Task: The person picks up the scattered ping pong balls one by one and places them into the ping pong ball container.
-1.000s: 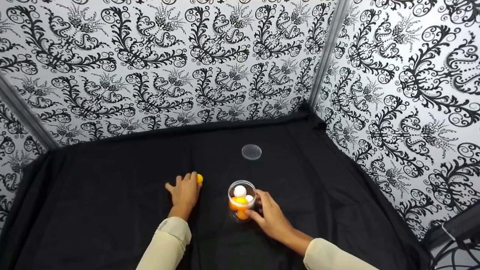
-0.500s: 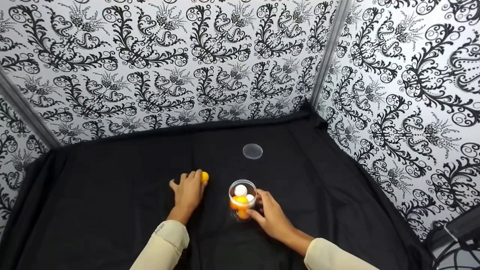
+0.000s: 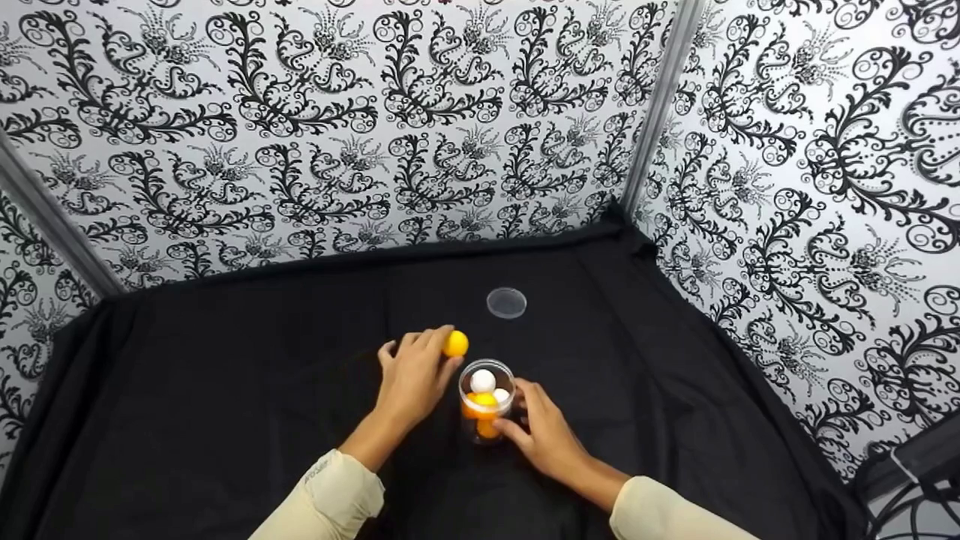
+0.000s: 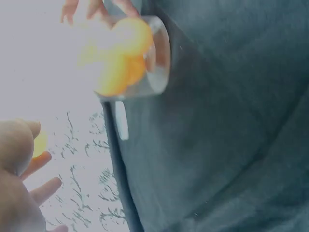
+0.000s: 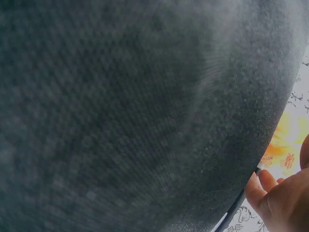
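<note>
A clear plastic jar [image 3: 466, 431] stands upright with its mouth uncovered, holding several orange and white balls [image 3: 483, 382] that look like table tennis balls. My right hand [image 3: 551, 435] grips the jar's right side, thumb in front. Just up and left of the rim, my left hand [image 3: 415, 375] pinches a yellow-orange ball [image 3: 456, 343] between thumb and fingers, above the cloth. The left wrist view shows the jar [image 4: 157, 79] from the side, with glare over part of it, and the pinched ball [image 4: 40, 144] partly behind the thumb. In the right wrist view dark cloth covers most of the picture.
A round clear lid [image 3: 506, 303] lies flat behind the jar on the black cloth [image 3: 225, 390] covering the table. Patterned walls [image 3: 315, 112] rise at the back and sides. Black cables [image 3: 919, 495] hang at the lower right corner.
My left hand has lifted the yellow-orange ball off the cloth and carried it right, close to the jar's rim. The right hand and jar have stayed in place.
</note>
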Demonstrator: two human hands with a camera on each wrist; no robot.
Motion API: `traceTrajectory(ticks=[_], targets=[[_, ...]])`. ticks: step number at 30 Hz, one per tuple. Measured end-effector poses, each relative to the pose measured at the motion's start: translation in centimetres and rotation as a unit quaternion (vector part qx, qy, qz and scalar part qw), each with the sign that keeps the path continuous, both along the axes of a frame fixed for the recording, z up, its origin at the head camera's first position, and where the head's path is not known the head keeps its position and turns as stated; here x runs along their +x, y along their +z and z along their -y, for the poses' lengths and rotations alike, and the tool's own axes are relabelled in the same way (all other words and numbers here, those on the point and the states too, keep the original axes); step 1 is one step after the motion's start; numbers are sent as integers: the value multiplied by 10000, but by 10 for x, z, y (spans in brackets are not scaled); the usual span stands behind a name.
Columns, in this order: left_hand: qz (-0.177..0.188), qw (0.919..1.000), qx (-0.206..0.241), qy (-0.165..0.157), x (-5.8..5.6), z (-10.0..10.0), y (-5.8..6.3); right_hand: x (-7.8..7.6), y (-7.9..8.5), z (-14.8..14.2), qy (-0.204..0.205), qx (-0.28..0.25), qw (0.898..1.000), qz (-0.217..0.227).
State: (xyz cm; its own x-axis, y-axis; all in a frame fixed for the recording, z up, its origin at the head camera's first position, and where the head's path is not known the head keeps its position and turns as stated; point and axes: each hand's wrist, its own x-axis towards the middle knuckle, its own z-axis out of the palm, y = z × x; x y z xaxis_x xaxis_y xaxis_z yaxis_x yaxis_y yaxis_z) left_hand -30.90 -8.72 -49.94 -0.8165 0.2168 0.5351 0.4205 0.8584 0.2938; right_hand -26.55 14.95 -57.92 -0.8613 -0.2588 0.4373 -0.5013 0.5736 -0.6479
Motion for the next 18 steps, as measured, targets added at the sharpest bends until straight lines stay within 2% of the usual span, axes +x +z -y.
traceTrajectory(ticks=[5, 10, 18], targets=[[-170, 9995, -136, -219, 12, -9, 7, -1, 0, 0, 12, 70, 9999, -93], [-190, 9985, -243, -446, 23, -17, 10, 0, 1, -1, 19, 97, 9999, 48], [-395, 9957, -504, -664, 33, -27, 3, 0, 1, -1, 6, 114, 9995, 297]])
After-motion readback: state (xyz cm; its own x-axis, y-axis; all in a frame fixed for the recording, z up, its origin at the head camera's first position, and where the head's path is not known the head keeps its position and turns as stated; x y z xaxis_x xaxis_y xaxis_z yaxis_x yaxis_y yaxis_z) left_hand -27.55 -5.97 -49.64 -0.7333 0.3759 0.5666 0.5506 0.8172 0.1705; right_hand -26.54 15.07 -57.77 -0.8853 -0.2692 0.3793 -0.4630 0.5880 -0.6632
